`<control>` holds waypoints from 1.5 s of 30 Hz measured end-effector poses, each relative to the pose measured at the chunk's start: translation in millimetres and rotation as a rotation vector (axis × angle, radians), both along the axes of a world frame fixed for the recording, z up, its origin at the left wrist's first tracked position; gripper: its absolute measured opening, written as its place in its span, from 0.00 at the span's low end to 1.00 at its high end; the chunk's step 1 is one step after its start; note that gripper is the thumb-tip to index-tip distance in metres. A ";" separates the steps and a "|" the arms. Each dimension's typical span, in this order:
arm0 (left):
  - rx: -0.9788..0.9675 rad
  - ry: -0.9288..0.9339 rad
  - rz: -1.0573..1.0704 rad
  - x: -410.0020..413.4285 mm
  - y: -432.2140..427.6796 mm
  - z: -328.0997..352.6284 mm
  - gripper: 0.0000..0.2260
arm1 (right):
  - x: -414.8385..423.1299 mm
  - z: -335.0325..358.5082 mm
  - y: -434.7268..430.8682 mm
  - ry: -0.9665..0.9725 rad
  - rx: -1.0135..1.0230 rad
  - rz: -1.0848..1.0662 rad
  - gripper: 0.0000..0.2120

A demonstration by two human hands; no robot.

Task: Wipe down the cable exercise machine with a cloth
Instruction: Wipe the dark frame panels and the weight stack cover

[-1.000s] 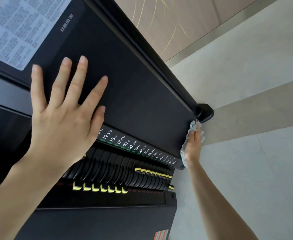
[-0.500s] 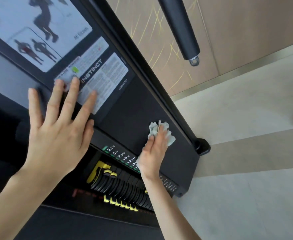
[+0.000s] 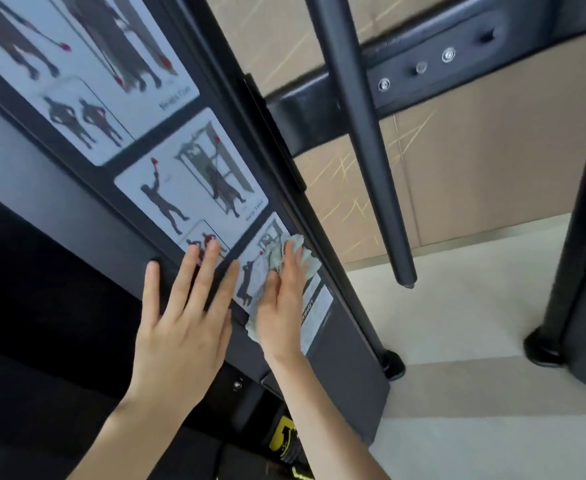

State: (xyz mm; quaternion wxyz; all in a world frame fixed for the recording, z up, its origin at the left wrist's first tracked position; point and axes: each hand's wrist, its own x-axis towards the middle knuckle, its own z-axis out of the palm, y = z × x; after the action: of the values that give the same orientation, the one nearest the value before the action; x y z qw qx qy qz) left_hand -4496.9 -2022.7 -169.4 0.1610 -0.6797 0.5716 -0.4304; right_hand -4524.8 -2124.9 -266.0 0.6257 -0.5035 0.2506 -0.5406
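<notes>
Upper left: exercise chart placards on the black cable machine panel. Left hand, lower centre-left, lies flat on the panel, fingers straight and spread, holding nothing, fingertips reaching a placard edge. Just right of it, right hand presses a crumpled pale cloth against the lowest placard with fingers straight; cloth sticks out past the fingertips and under the palm. Right of centre hangs a black padded bar. Black upright post at far right, foot on pale floor tiles.
</notes>
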 end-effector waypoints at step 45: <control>-0.339 0.627 -1.006 -346.1 -206.9 475.1 0.26 | -514.3 578.5 -76.5 0.803 -0.889 -0.691 0.21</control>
State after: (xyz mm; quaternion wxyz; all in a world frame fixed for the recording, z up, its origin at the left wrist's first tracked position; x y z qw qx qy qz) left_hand -4843.1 -2229.6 305.7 -0.3478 -0.4371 0.7661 -0.3180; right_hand -5039.0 -2201.5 312.5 0.0105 -0.7645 0.3635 -0.5323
